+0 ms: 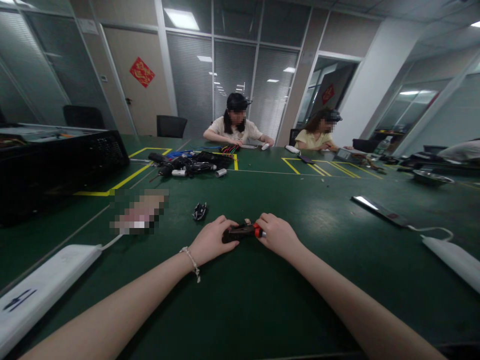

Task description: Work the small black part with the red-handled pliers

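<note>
Both my hands are over the green table, closed on one small object. It is a dark, elongated object with a red part (243, 232) near its right end; its exact kind does not show. My left hand (213, 241), with a light bracelet at the wrist, grips the dark left end. At the red end, beside a short silvery tip, the fingers of my right hand (277, 234) are closed. A small black-and-silver piece (200, 211) lies on the table, beyond my left hand and apart from it.
A heap of black cables (195, 162) lies ahead. At left are a black case (60, 170) and a white power bank (48, 280) wired to a blurred-out item. A phone (378, 211) and another white power bank (452, 260) lie right. Two people sit across the table.
</note>
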A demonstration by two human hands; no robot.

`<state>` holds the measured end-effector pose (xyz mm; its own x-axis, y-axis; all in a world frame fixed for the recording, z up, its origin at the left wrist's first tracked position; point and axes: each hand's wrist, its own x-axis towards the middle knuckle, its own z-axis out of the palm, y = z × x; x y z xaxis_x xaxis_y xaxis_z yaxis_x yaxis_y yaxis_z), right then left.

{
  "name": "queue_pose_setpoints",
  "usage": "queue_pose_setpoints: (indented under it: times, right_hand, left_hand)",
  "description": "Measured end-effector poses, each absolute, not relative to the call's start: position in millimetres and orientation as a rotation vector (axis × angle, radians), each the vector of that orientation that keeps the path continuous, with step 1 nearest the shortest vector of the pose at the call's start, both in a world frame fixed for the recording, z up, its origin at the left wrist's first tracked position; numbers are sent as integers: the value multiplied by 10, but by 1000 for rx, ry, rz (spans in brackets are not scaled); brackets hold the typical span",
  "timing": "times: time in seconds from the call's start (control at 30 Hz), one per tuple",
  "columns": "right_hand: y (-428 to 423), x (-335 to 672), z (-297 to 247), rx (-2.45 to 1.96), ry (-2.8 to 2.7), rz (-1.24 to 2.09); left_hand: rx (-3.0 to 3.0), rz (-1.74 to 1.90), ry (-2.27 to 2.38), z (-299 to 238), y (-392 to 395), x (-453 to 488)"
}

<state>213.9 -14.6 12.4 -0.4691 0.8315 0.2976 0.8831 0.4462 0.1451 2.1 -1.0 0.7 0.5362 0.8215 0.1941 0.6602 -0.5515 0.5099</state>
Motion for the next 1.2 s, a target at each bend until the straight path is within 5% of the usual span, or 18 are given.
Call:
queue_pose_setpoints:
  times: [1.2]
  right_hand:
    - [-154,2146,135,-1525,-2516,-419]
  left_hand:
    - [2391,587,1221,11,-16,24]
